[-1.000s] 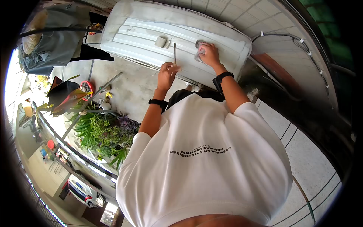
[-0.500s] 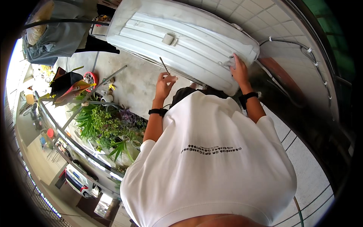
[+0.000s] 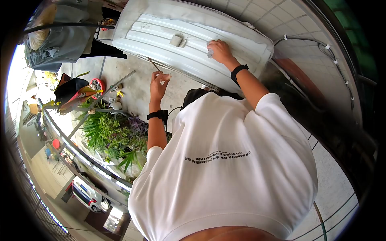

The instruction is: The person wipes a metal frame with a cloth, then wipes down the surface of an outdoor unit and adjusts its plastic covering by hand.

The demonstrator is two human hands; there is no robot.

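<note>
A thin brown stick [image 3: 152,63] rises from my left hand [image 3: 158,86], its fingers pinched around the lower end. Something pale and small shows at those fingertips, too blurred to name. My left hand is just off the near edge of a large white ribbed panel [image 3: 161,30]. Over the panel, my right hand [image 3: 222,51] is closed on a small translucent cup-like thing [image 3: 210,51]; its far side is covered by the fingers. Left of that hand, a pale block [image 3: 176,40] sits on the ribs.
Potted plants [image 3: 116,132] and a grey metal rail [image 3: 120,82] lie on my left. Grey clothing [image 3: 64,36] hangs at the upper left. A tiled wall [image 3: 261,14] with a black cable [image 3: 335,60] rises behind the panel and to the right.
My right hand has moved left across the panel, carrying the translucent thing. My left hand has shifted left with the stick, which leans more to the left.
</note>
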